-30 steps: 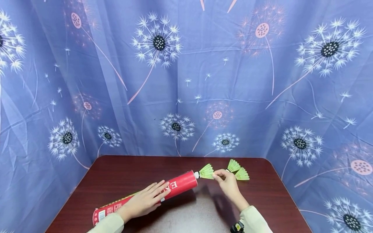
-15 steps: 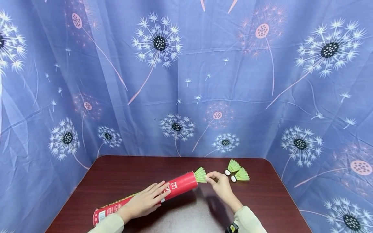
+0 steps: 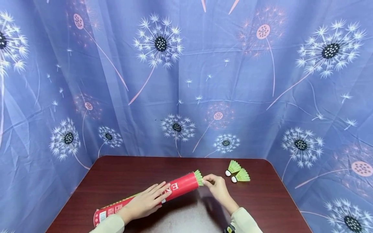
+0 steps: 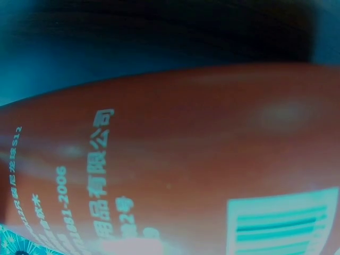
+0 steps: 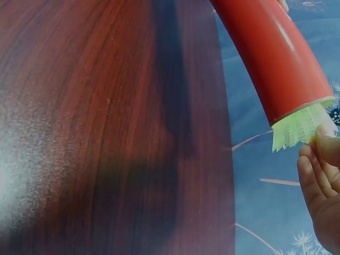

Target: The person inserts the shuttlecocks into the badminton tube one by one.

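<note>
In the head view, a long red cardboard-looking cylindrical tube with white lettering [image 3: 185,185] slants above the dark red-brown wooden table [image 3: 262,204], its mouth end apparently raised. The left hand [image 3: 145,201] grips it from above, fingers spread across its middle. The right hand [image 3: 219,191] pinches the rim of a yellow-green feathered shuttlecock [image 3: 198,177], most of which is hidden inside the mouth. Two yellow-green shuttlecocks with white, dark-banded bases [image 3: 237,171] lie near each other on the table, to the right.

In the left wrist view, the tube's curved printed side and white barcode label [image 4: 281,223] fill most of the frame; the fingers do not show. The wall looks stiff and smooth, probably a little slippery, so a broad hold round the middle suits it.

In the right wrist view, thumb and fingertips meet at the skirt's edge, just outside the mouth. The shuttlecock should be very light, its skirt springy and easily bent; a gentle pinch at the rim seems best.
</note>
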Available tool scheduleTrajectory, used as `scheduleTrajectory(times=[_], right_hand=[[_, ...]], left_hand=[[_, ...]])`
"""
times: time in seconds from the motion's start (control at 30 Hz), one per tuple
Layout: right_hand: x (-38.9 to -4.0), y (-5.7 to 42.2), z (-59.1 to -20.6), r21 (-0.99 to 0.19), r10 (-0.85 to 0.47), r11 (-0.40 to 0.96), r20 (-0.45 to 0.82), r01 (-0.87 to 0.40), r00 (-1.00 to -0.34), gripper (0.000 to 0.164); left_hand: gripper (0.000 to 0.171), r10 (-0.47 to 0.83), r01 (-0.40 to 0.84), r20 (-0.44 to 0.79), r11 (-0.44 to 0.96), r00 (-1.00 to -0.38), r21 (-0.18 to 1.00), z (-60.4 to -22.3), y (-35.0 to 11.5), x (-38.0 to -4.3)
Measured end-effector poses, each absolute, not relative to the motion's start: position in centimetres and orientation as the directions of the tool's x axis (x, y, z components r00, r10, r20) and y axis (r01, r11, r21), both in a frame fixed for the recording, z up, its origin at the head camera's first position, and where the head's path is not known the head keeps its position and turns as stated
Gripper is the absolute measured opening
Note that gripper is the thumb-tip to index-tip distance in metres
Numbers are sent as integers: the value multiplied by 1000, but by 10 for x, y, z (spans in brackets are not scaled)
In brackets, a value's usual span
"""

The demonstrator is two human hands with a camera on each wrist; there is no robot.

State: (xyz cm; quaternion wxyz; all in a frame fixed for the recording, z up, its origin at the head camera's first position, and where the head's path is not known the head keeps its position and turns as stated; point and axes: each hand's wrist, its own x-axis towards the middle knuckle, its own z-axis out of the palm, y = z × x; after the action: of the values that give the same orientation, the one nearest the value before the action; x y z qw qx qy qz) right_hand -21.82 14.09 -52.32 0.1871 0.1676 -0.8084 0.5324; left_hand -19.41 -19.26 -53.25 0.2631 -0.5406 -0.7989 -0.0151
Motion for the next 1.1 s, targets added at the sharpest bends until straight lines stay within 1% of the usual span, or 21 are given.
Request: scheduleTrajectory(times=[0.17, 0.23, 0.47, 0.7, 0.87, 1.1], right_hand=[[-219, 140, -527, -830, -58, 381, 418, -407, -906, 7], [-218, 140, -528, -834, -54, 381, 411, -400, -910, 7], [-218, 135, -528, -812, -64, 383, 452, -440, -890, 8], [-217, 130, -530, -810, -73, 390, 447, -438, -891, 10], [-217, 127, -530, -820, -77, 380, 432, -427, -898, 13], [-217, 124, -529, -841, -74, 376, 391, -389, -917, 10]], left_hand=[[77, 854, 876, 437, 414, -282, -245, -536, -194, -195], [77, 854, 875, 431, 420, -292, -240, -538, -194, -195], [82, 848, 867, 415, 445, -328, -223, -540, -192, -195], [85, 853, 878, 432, 419, -294, -231, -542, -191, -196], [84, 853, 881, 440, 412, -282, -233, -542, -191, -197], [83, 854, 877, 417, 427, -311, -221, -542, -191, -196]])
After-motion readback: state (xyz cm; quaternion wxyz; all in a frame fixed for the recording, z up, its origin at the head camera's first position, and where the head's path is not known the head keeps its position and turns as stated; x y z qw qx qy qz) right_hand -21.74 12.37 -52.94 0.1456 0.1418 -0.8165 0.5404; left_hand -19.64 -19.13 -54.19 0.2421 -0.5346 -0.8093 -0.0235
